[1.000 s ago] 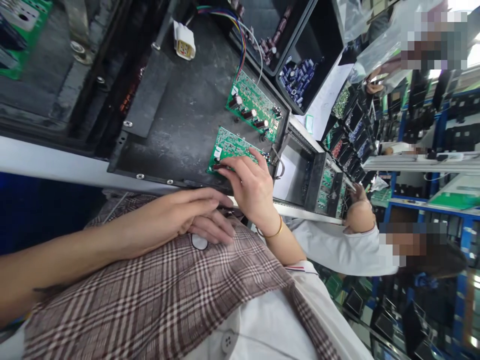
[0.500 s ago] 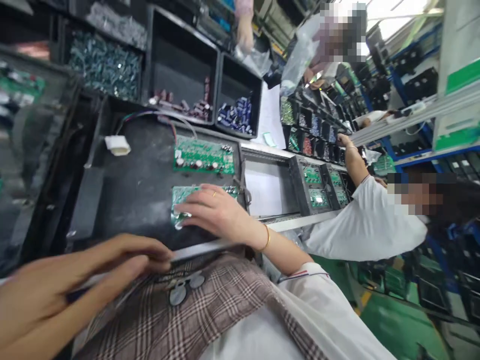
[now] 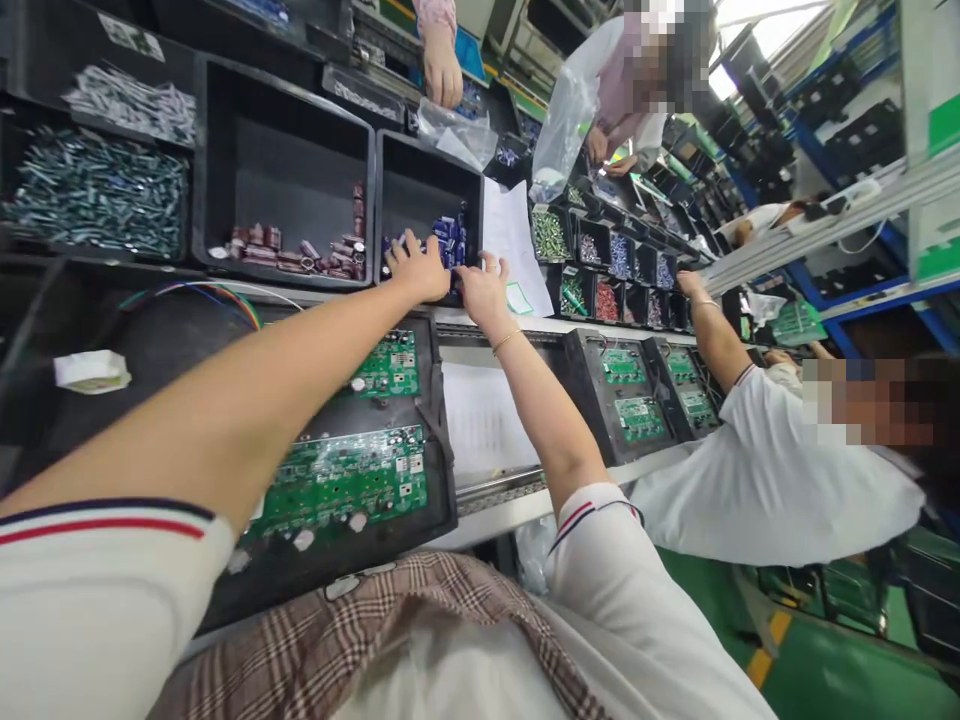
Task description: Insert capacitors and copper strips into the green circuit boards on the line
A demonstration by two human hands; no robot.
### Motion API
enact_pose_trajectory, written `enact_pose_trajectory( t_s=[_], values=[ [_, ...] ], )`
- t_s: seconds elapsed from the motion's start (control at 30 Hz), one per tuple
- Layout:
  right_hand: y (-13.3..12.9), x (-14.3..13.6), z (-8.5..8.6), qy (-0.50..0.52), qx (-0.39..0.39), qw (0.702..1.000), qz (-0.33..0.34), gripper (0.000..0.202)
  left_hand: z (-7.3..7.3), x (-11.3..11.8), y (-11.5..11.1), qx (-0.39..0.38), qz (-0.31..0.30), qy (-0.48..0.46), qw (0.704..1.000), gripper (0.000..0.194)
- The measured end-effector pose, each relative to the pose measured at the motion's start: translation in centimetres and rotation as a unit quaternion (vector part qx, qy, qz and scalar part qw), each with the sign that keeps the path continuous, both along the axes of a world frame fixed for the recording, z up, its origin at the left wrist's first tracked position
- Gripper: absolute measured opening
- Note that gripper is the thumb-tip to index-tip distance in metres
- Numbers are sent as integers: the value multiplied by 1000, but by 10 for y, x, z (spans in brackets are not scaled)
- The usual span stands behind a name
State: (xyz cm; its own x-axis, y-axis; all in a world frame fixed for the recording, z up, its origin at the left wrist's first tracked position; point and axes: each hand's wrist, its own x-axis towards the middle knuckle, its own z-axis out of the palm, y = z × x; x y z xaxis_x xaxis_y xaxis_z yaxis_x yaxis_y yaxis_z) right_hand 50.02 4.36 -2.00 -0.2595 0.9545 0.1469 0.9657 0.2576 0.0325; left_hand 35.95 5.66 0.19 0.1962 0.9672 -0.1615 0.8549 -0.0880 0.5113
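Observation:
My left hand reaches into the front of a black bin of blue cylindrical capacitors. Its fingers are spread over the capacitors, and part of them is hidden among these. Beside it, at the bin's front right corner, my right hand has its fingers curled in. Whatever its fingertips hold, if anything, is too small to make out. Below my arms, two green circuit boards lie in a black tray; my left forearm covers part of them.
Left of the blue parts stands a bin of brown capacitors, then a bin of small greenish parts. A paper sheet lies right of my hands. Further trays with boards line the rail. Co-workers sit at the right and across.
Both hands have moved up and forward, the right from the lower circuit board and the left from the tray's front edge, to the bin of blue capacitors. The view has shifted too.

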Motion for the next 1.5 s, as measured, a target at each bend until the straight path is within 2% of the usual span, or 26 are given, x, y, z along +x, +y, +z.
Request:
enact_pose_trajectory(
  t_s=[0.07,0.13,0.2,0.3,0.4,0.5,0.57,0.63,0.7,0.73,0.83,0.93,1.03,1.13,1.3,1.4,1.5],
  values=[
    [7,0,-6,-3,1,1000,-5,32,-22,9,16,-12,16,15,1000,78],
    [11,2,-10,12,7,1000,-13,27,-38,7,31,0,0,24,1000,78],
    [15,3,-14,28,13,999,-21,23,-47,1,43,20,-29,22,999,80],
    [23,4,-16,39,9,999,-38,18,-50,-9,54,24,-70,7,997,81],
    [25,5,-11,54,13,997,-52,15,-47,-16,54,29,-94,7,995,77],
    [3,4,6,124,33,991,-39,13,-43,-20,49,65,-98,-24,993,66],
    [-30,-4,21,209,-4,977,28,12,-41,-22,48,79,-87,-68,991,59],
    [-71,-15,35,282,-93,943,150,12,-36,-23,51,78,-64,-101,990,53],
    [-109,-25,44,287,-172,906,259,9,-29,-24,58,72,-39,-117,990,50],
    [-123,-29,46,270,-178,906,275,8,-24,-24,62,68,-27,-127,989,50],
    [-143,-33,43,222,-149,940,212,3,-9,-25,70,52,14,-170,984,51],
    [-137,-36,36,227,-145,950,160,6,6,-27,68,12,72,-248,966,50],
    [-130,-44,31,207,-143,955,157,8,21,-34,52,-57,111,-354,927,51],
    [-129,-53,27,158,-118,969,146,14,36,-45,32,-123,115,-451,876,47],
    [-128,-60,21,118,-78,982,126,28,65,-64,-4,-206,125,-554,797,14],
    [-127,-64,16,116,-57,984,124,32,78,-81,-47,-242,137,-566,776,20],
    [-126,-64,12,134,-43,980,139,30,84,-104,-113,-267,178,-540,778,13]
  ],
)
